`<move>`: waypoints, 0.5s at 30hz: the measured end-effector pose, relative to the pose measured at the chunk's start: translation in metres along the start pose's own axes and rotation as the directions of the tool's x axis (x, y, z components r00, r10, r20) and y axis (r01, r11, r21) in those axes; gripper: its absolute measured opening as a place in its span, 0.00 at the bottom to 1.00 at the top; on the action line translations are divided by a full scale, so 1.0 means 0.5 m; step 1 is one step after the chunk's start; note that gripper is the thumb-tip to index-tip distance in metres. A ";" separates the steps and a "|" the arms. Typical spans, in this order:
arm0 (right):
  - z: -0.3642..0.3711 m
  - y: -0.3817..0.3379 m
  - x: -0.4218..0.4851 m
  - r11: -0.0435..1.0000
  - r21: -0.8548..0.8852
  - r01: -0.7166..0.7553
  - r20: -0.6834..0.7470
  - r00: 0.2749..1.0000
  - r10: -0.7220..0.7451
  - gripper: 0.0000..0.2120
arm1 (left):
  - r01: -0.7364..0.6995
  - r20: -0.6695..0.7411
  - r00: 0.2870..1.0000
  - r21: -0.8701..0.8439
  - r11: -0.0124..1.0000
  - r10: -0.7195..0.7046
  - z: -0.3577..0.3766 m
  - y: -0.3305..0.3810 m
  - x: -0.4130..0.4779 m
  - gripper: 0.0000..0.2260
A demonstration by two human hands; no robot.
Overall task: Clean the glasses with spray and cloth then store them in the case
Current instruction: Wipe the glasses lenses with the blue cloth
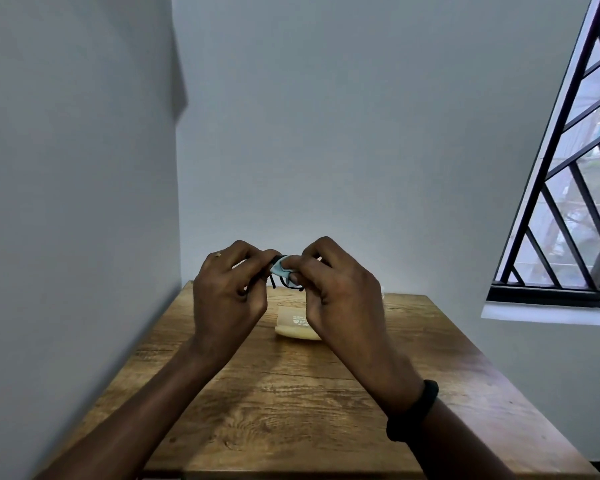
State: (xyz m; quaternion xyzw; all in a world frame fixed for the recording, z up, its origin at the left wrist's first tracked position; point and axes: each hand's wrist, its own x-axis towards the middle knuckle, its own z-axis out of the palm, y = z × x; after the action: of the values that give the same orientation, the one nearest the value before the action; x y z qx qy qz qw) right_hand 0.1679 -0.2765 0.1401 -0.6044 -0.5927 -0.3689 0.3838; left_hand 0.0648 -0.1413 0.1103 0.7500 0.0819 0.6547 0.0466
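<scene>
The fingers [257,256] of the left hand [229,296] are curling round one end of the glasses [274,284]. Those of the right hand [340,292] are pinching a pale blue cloth [280,269] over what is probably a lens. Both hands are hanging above the worktop [291,410], towards its far edge, so the wiping step seems to be in hand and the storing is not yet done. To wipe well, the left hand should be bracing the frame by its rim rather than by the thin dark temples dangling below. The right hand should be rubbing both faces of the lens through the cloth with light pressure, bare skin staying off the glass. A wall [66,202] is running close along the worktop's left edge, leaving little room for that elbow. The right edge is looking freer, with a barred window [568,202] well beyond it. The beige case [291,325] is lying on the worktop under the hands, about midway between the left and right edges; whether it is open cannot be told. The wood between the case and the near edge is likely giving the best room for lowering the glasses. No spray bottle is showing plainly.
</scene>
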 end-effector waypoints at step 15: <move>-0.077 0.055 -0.043 0.983 0.106 -0.150 -0.115 0.980 0.162 0.12 | 0.084 -0.078 0.992 -0.121 0.989 -0.094 -0.002 -0.027 -0.013 0.08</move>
State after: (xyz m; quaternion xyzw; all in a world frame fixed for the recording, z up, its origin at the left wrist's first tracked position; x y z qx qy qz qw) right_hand 0.1953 -0.3204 0.1367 -0.6059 -0.5357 -0.3451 0.4762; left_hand 0.0623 -0.1294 0.1018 0.7135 0.0787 0.6865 0.1164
